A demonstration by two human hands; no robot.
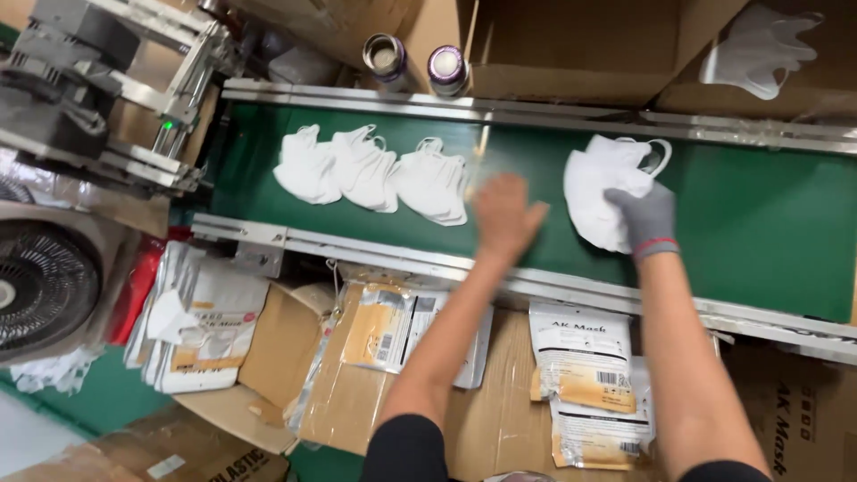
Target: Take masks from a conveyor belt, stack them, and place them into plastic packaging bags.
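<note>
My right hand (pixel 644 217), in a grey glove, grips a stack of white face masks (pixel 600 183) lying on the green conveyor belt (pixel 759 223). My bare left hand (pixel 504 214) is blurred with fingers spread over the belt, holding nothing, just right of a row of three white masks (pixel 370 171) that overlap each other on the belt's left part.
A metal machine (pixel 107 89) stands at the belt's left end, with a fan (pixel 40 286) below it. Printed mask pouches (pixel 585 375) and more pouches (pixel 201 326) lie on cardboard near me. Two cans (pixel 415 62) and cardboard boxes (pixel 580 45) line the far side; loose masks (pixel 759 49) sit top right.
</note>
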